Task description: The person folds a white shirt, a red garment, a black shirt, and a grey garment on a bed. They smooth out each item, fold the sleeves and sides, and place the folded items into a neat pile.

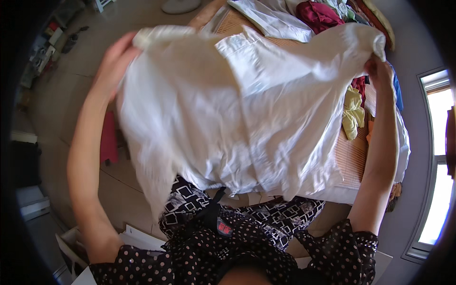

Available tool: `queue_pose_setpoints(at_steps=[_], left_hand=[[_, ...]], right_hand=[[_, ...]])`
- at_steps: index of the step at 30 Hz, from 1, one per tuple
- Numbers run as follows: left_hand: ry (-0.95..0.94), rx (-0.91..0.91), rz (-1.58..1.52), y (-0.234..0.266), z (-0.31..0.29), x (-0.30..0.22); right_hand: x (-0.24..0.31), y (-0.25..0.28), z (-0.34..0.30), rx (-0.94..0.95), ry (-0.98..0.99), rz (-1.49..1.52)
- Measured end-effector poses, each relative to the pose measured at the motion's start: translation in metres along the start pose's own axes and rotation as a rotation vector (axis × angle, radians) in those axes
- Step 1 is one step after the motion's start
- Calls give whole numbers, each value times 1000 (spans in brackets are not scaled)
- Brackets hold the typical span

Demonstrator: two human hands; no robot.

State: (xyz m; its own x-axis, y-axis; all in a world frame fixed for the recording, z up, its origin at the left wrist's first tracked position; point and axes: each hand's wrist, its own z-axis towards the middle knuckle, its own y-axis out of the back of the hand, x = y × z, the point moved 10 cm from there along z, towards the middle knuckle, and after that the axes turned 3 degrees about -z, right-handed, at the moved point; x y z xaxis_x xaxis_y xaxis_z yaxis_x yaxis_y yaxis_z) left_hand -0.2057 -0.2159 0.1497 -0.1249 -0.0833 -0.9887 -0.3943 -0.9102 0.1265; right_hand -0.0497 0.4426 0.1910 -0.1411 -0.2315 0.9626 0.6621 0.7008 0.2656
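Note:
A white shirt (190, 109) hangs spread out in front of me, its lower part blurred by motion. At its upper left, my left hand (118, 59) grips a corner, fingers closed on the cloth. My right hand (379, 71) pinches the opposite upper corner, with the fabric draped over towards the middle. Between the two hands a folded flap (244, 57) of the shirt stands up, perhaps a collar or placket; I cannot tell which. The lower edge hangs just above my patterned trousers (190, 202).
Beyond the shirt is a bed with a woven mat (349, 159). On it lie a dark red cloth (318, 16), a yellow cloth (353, 114) and other clothes. A window (437, 161) is at the right, tiled floor (71, 95) at the left. A pink object (109, 137) stands beside my left forearm.

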Motion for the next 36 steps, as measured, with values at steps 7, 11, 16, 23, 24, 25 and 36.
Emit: queue_pose_setpoints(at_steps=[7,11,16,23,24,25,36], left_hand=[[-386,-297,426,-28,93,-22],[-65,96,141,-44,3,40],[502,696,-126,-84,-197,102],[422,448,-391,-170,-256,155],[430,409,-320,-172,-256,157],[437,372,-243,-170,-257,161],[558,75,35,-103,-283,189]], right_hand=[[23,0,-35,-339,67,-256],[-34,13,-114,-57,660,-857],[-118,10,-235,-10,-134,-603],[-41,-115,-342,238,562,-591],[-32,-135,-357,322,600,-567],[-29,-150,-369,350,642,-649],[-92,-127,-343,340,280,-394]])
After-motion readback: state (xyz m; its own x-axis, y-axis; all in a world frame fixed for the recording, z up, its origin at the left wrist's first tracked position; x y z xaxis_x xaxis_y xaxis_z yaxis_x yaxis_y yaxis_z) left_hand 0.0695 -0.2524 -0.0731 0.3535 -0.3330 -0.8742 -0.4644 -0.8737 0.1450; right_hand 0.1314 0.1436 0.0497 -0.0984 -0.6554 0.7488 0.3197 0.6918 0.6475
